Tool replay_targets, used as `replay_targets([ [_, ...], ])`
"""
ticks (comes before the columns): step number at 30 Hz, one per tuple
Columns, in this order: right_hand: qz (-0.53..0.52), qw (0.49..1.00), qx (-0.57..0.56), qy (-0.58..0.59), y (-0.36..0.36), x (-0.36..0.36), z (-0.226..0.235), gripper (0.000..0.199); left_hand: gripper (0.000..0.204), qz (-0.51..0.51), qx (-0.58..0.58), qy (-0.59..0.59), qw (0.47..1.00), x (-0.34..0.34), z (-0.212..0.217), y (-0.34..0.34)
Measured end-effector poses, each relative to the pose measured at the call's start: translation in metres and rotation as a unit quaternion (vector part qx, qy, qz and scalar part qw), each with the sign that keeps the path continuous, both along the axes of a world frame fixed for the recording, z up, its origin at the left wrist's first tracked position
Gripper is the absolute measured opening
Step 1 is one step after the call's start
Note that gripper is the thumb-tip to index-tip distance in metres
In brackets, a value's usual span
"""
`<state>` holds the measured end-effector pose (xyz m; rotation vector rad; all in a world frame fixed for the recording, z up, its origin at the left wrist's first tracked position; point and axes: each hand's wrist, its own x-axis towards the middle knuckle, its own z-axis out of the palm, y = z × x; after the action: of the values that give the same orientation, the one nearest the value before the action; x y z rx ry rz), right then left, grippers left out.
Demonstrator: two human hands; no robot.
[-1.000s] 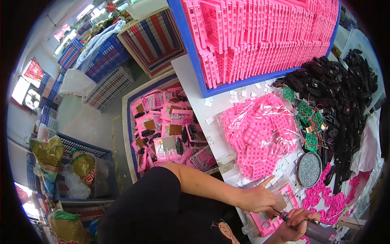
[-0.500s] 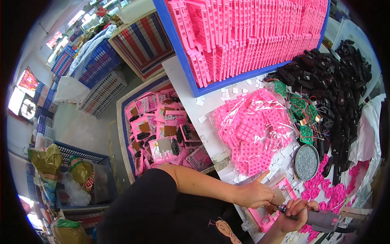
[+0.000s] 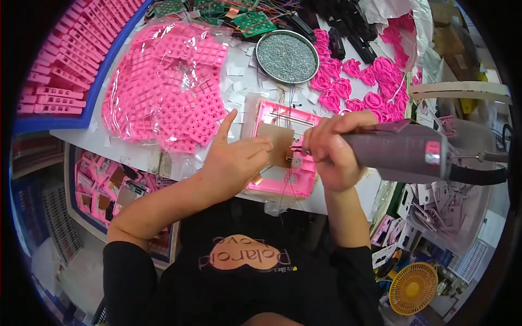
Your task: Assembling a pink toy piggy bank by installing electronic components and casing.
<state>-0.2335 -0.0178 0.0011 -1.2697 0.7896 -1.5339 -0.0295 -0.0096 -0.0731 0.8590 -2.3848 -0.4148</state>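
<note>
My right hand (image 3: 340,146) is wrapped round a grey electric screwdriver (image 3: 397,152), held nearly level. Its dark bit reaches left over a pink plastic case (image 3: 302,187) lying open on the table. Inside the case sits a flat brown board (image 3: 280,142), with thin wires running above and below it. My left hand (image 3: 236,157) is at the board's left side, one finger stretched up and the others bent together against the board's edge. What is between those fingers, if anything, is hidden. Beyond the case stands a round dish (image 3: 287,56) of small silvery pieces, likely screws.
A clear bag of pink button pads (image 3: 168,87) lies left of the case. Pink cord bundles (image 3: 375,81), green circuit boards (image 3: 253,23) and black parts (image 3: 353,32) lie beyond. A blue crate (image 3: 89,108) holds pink panels. At right stand a clear bin (image 3: 462,228) and yellow basket (image 3: 413,288).
The view has swung right and down, bringing my torso and the right-hand bins into sight. Both hands stay at the pink case, with the screwdriver still in my right hand.
</note>
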Motion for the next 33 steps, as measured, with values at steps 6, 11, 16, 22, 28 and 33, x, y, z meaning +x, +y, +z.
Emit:
replay_targets([
  [6,0.024,0.999,-0.009,-0.026,-0.007,0.009,-0.017,0.022,0.018,-0.007,0.011,-0.018,1.000,0.001,0.007,0.000],
  [11,0.008,0.993,-0.032,0.113,-0.007,0.008,-0.023,0.025,0.023,0.011,0.026,0.001,1.000,-0.001,0.005,0.001],
  [16,0.012,0.997,-0.020,0.073,-0.009,0.010,-0.024,0.025,0.026,0.025,0.044,0.003,0.999,0.000,0.003,0.004],
  [22,-0.005,0.999,-0.001,0.045,-0.009,0.006,-0.022,0.027,0.023,0.029,0.040,0.012,0.999,-0.002,0.003,0.005],
  [28,0.062,0.996,-0.022,-0.065,-0.010,0.005,-0.006,0.031,0.020,0.026,0.077,0.048,0.996,-0.004,0.012,-0.001],
  [33,0.106,0.987,0.000,-0.119,-0.004,0.005,0.008,0.031,0.021,-0.039,0.062,0.161,0.984,-0.022,0.020,-0.022],
])
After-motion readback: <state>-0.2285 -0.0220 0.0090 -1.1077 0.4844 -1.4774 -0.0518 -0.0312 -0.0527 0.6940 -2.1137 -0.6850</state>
